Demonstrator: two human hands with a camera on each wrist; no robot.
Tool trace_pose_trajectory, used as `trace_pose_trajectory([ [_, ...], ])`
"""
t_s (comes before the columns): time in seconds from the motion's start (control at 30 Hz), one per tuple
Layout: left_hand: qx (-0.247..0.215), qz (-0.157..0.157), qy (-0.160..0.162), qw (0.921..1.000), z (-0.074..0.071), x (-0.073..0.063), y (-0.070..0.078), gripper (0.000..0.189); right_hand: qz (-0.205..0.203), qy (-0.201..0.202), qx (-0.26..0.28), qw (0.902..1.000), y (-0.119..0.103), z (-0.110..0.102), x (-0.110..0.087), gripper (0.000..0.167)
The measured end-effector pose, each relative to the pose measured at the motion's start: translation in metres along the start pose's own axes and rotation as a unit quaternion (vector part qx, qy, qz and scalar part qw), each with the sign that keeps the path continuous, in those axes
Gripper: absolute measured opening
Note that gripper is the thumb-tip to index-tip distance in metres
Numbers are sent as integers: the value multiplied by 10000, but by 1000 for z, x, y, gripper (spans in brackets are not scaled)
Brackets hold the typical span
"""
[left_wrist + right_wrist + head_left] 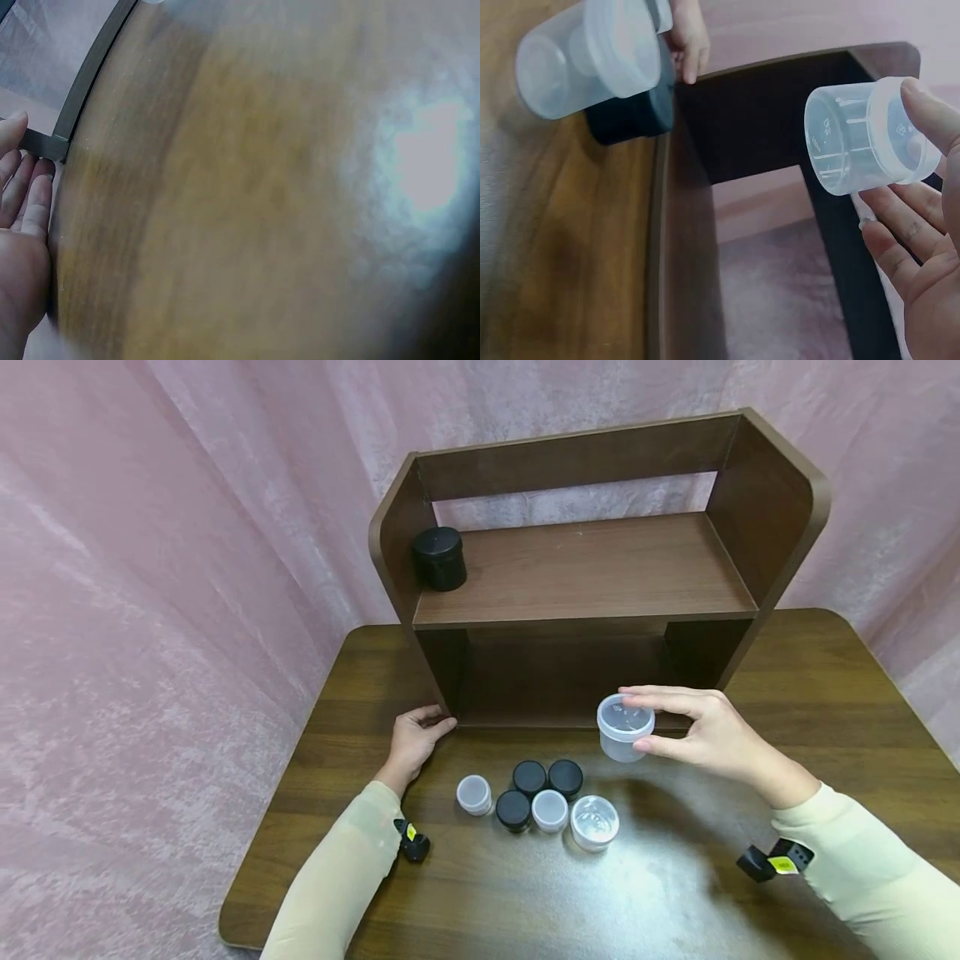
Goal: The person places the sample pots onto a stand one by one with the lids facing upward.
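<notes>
Clear tub: held by the right hand [701, 731], just in front of the lower compartment, above the table [480, 902]; the tub [621, 732] itself tilts slightly.
Right-hand grasp: thumb and fingers pinch it near the rim; a light, even squeeze should suit plastic that looks thin and slippery.
Carrying height: best above the jar lids, with the tub level.
Jars below: three black-topped jars [513, 811], two small white-lidded jars [550, 810] and a wide clear jar [595, 823]; a low sweep could knock them.
Left-hand hold: the left hand [417, 740] pinches the shelf's lower left corner, probably a useful brace for the shelf [585, 572].
Upper board: a black canister [441, 560] stands at its left end.
</notes>
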State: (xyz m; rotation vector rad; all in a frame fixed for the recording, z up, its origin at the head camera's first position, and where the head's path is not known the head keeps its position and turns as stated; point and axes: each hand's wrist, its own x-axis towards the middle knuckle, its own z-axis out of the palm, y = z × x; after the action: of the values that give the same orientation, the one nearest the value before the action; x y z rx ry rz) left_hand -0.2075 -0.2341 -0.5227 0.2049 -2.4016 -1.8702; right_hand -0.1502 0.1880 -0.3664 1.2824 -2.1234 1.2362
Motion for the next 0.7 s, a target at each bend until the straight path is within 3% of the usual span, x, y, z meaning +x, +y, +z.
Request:
trace_pose_trajectory([
  [0.4, 112, -39, -75, 9999, 1, 1, 0, 38, -507, -17, 78, 9987, -17, -20, 33, 41],
  [0.7, 185, -5, -93, 9998, -1, 3, -3, 41, -603, 117, 137, 9980, -1, -26, 49, 50],
])
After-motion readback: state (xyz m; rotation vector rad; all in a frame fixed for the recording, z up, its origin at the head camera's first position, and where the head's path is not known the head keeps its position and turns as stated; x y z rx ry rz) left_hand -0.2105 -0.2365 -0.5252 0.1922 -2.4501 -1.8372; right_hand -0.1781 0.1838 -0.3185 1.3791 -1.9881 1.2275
